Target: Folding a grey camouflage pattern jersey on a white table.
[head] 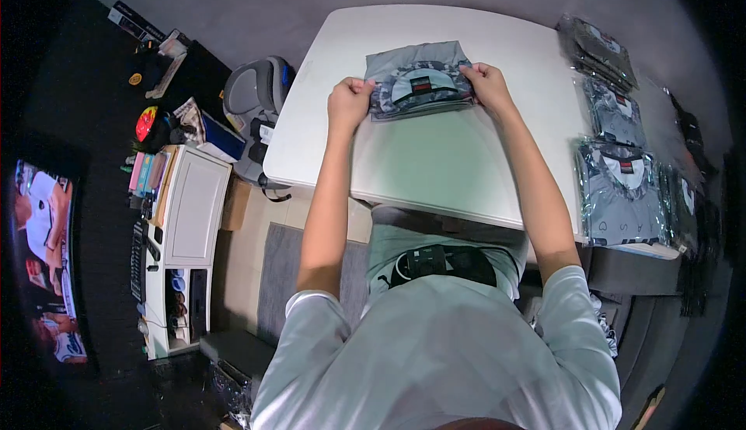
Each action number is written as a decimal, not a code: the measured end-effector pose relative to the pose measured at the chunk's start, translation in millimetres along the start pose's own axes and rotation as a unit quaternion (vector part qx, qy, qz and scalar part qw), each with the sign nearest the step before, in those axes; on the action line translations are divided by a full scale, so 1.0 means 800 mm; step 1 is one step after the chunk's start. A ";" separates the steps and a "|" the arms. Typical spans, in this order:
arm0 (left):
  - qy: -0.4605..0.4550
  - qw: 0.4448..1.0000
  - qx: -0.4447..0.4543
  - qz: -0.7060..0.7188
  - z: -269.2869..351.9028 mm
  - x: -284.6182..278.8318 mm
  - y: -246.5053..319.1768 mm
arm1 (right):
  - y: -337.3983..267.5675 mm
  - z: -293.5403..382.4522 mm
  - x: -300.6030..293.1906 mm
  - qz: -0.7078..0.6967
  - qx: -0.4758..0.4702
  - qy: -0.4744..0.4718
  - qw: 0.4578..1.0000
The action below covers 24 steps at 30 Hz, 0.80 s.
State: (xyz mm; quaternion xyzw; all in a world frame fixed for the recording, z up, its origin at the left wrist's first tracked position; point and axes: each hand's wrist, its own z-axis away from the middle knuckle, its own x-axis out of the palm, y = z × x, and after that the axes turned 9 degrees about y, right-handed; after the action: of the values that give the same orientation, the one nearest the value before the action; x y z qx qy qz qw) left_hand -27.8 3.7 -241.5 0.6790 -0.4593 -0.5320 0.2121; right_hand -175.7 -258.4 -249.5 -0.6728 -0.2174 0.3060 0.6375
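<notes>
A grey shirt (417, 54) lies folded on the white table (434, 156), its collar towards me. Dark patterned trim rings the neckline, and a black and red label shows inside the pale back lining. My left hand (349, 103) pinches the folded shirt at its left edge between thumb and fingers. At the opposite edge, my right hand (489, 86) grips the fabric in the same way. The palms and most fingertips are hidden under or behind the cloth.
Folded shirts in clear plastic bags (622, 197) are stacked along the table's right side, more of them (600, 51) at the far corner. Left of the table stand a grey child seat (250, 92) and a white cabinet (195, 208). A lit television (49, 261) hangs at far left.
</notes>
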 end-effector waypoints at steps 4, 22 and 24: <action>-0.045 0.988 -0.098 0.112 -0.003 -0.004 -0.011 | -0.005 0.009 -0.008 -0.010 0.067 -0.062 0.996; -0.055 0.987 -0.078 0.127 0.020 -0.004 -0.008 | -0.009 0.006 -0.007 0.058 0.008 -0.006 0.998; -0.044 0.989 -0.075 0.122 0.019 -0.002 -0.008 | -0.003 0.003 -0.010 0.035 0.041 0.018 0.998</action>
State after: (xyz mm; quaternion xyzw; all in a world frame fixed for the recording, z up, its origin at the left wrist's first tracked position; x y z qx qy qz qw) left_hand -38.8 11.3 -250.8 0.5756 -0.5064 -0.5645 0.3058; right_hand -182.6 -262.2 -246.2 -0.6582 -0.1698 0.3247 0.6576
